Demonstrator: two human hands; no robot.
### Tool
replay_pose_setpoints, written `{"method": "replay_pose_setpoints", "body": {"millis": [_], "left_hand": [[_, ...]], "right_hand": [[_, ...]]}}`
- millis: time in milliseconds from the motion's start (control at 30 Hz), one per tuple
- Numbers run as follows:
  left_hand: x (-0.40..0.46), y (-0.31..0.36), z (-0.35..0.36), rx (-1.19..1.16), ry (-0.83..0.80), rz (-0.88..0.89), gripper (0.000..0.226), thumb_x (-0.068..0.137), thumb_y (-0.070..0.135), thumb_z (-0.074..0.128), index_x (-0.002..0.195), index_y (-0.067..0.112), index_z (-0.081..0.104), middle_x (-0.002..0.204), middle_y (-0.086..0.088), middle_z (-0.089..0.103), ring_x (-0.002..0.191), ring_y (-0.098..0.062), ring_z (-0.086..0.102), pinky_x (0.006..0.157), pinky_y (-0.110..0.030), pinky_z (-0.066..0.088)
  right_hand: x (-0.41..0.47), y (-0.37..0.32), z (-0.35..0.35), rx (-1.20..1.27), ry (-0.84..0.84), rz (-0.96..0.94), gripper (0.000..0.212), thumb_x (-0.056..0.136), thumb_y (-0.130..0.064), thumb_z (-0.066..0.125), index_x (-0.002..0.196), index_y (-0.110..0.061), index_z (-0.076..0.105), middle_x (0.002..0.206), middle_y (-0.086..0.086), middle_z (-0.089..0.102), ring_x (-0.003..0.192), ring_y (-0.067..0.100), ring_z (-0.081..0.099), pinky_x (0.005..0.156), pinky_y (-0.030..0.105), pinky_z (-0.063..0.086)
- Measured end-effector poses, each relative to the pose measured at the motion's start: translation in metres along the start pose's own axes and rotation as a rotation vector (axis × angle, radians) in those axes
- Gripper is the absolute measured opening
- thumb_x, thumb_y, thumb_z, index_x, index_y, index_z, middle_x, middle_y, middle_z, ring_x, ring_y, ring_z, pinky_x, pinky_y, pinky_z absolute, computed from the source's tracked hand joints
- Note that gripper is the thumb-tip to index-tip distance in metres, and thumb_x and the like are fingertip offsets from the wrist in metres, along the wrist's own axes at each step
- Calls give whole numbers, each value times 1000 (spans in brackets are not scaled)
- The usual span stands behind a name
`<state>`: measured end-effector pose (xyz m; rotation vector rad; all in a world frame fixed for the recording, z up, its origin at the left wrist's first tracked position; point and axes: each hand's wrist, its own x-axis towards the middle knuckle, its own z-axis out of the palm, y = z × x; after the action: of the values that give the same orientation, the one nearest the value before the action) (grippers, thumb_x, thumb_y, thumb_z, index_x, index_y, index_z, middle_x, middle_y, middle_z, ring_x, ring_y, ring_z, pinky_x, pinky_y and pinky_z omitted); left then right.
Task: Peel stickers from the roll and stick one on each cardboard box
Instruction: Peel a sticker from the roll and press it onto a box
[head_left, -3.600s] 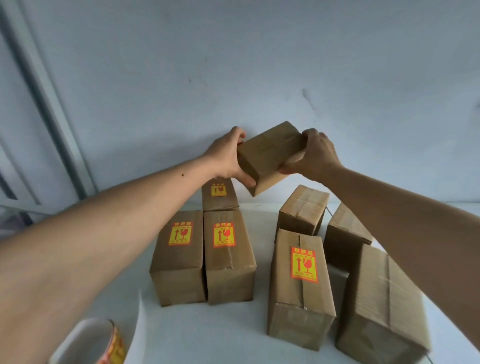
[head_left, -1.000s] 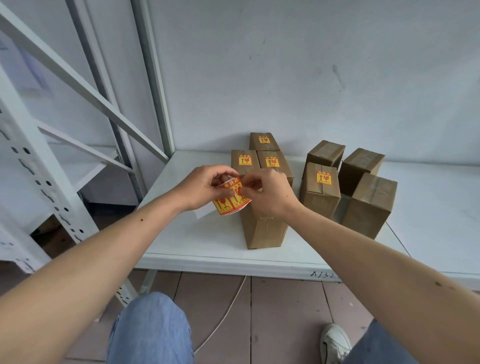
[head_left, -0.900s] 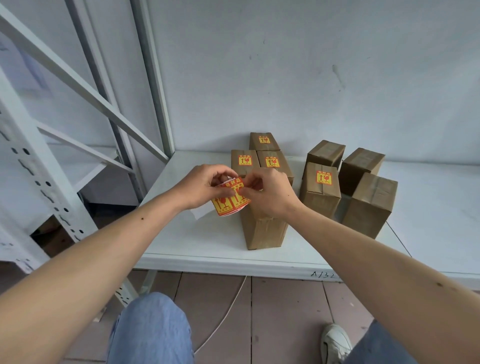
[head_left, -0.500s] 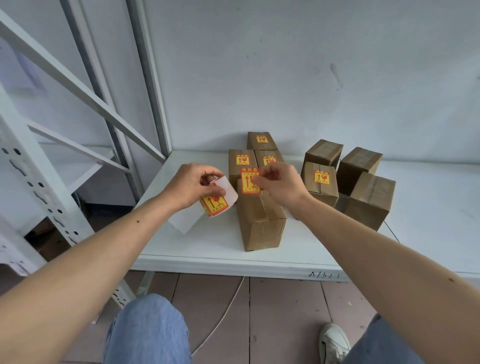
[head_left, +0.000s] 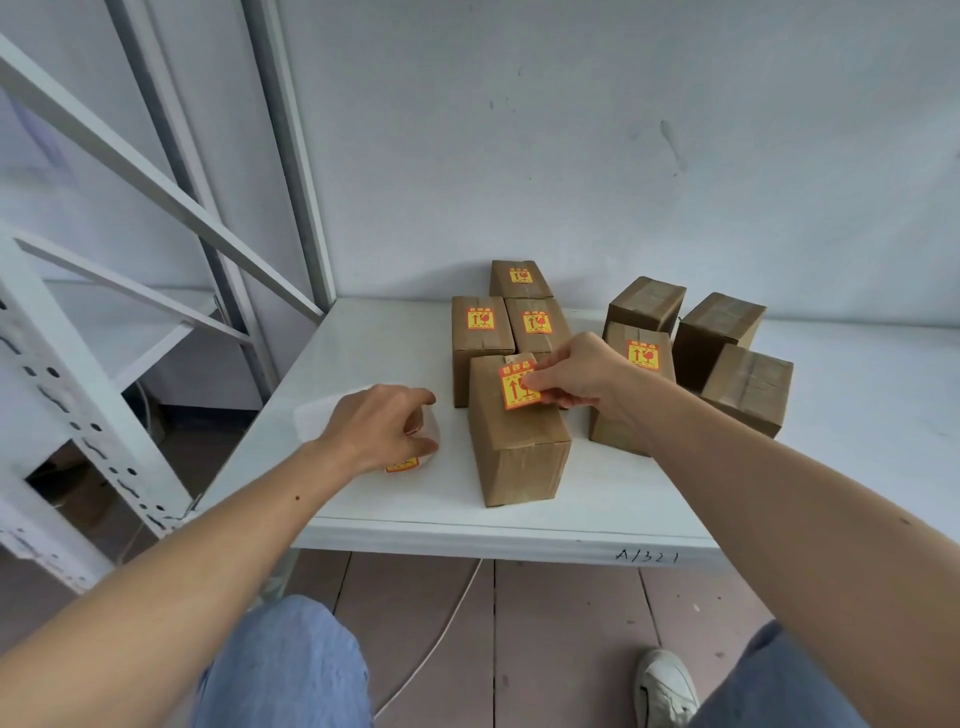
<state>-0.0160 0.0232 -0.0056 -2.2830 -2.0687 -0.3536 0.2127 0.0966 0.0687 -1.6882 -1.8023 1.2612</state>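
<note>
Several brown cardboard boxes stand on a white shelf (head_left: 649, 499). The nearest box (head_left: 519, 447) has a yellow-and-red sticker (head_left: 514, 387) lying on its top, and my right hand (head_left: 576, 371) holds the sticker's right edge there with its fingertips. My left hand (head_left: 379, 428) grips the sticker roll (head_left: 410, 460) down on the shelf, to the left of that box; the roll is mostly hidden under the hand. Three boxes at the back left (head_left: 480, 327) and one at mid right (head_left: 641, 353) carry stickers. Three boxes at the right (head_left: 748, 384) show bare tops.
A white metal rack with slanted braces (head_left: 130, 171) stands at the left. A strip of white backing paper (head_left: 317, 421) trails from the roll. The shelf's front edge (head_left: 519, 540) is near my knees. The wall is close behind the boxes.
My right hand carried the peeled sticker from the roll onto the nearest box's top. My left hand lowered the roll to the shelf. Earlier, both hands set that box down.
</note>
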Motion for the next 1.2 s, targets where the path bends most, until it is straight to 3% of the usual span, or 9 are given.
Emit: {"method": "replay_pose_setpoints", "body": {"millis": [167, 300, 400, 667, 900, 1067, 1200], "left_hand": [[11, 20, -12, -189, 143, -28, 63, 79, 69, 53, 123, 24, 58, 96, 11, 45, 80, -7, 47, 60, -23, 37], [23, 38, -11, -294, 8, -30, 89, 71, 83, 43, 142, 29, 37, 108, 12, 41, 89, -8, 49, 71, -30, 49], [28, 41, -4, -258, -89, -57, 101, 62, 93, 36, 145, 35, 28, 122, 8, 44, 100, -14, 52, 80, -40, 54], [29, 43, 0, -319, -108, -56, 91, 70, 80, 53, 143, 30, 33, 138, 4, 48, 114, -16, 52, 88, -39, 52], [32, 53, -6, -494, -51, -96, 64, 82, 67, 52, 129, 23, 46, 123, 5, 55, 98, -12, 54, 81, -33, 53], [30, 60, -8, -462, -67, -150, 59, 81, 61, 61, 124, 24, 43, 114, 9, 53, 95, -11, 56, 80, -34, 55], [32, 61, -12, -395, -97, -135, 57, 82, 60, 59, 124, 24, 43, 115, 7, 56, 94, -12, 55, 78, -33, 52]], "right_hand": [[7, -6, 3, -23, -9, -6, 27, 80, -17, 78, 102, -9, 65, 87, 8, 70, 58, 8, 60, 55, 20, 49], [12, -6, 5, -75, 0, -9, 32, 80, -19, 78, 105, -11, 61, 92, 9, 70, 59, 8, 60, 52, 19, 48], [16, -4, 6, -74, 4, -2, 38, 79, -20, 79, 112, -11, 60, 96, 9, 70, 59, 8, 60, 50, 20, 48], [20, -3, 9, -153, 22, -50, 54, 81, -20, 77, 128, -9, 51, 101, 11, 67, 63, 11, 60, 56, 23, 52], [22, -2, 11, -228, 77, -94, 51, 80, -23, 78, 122, -9, 53, 84, 1, 57, 65, 11, 60, 59, 22, 54], [23, -1, 16, -283, 161, -125, 67, 73, -21, 84, 127, -10, 46, 104, 6, 58, 66, 10, 65, 48, 19, 49], [25, 2, 20, -333, 262, -161, 72, 65, -31, 88, 120, -11, 47, 107, 6, 57, 86, 17, 61, 63, 27, 54]]}}
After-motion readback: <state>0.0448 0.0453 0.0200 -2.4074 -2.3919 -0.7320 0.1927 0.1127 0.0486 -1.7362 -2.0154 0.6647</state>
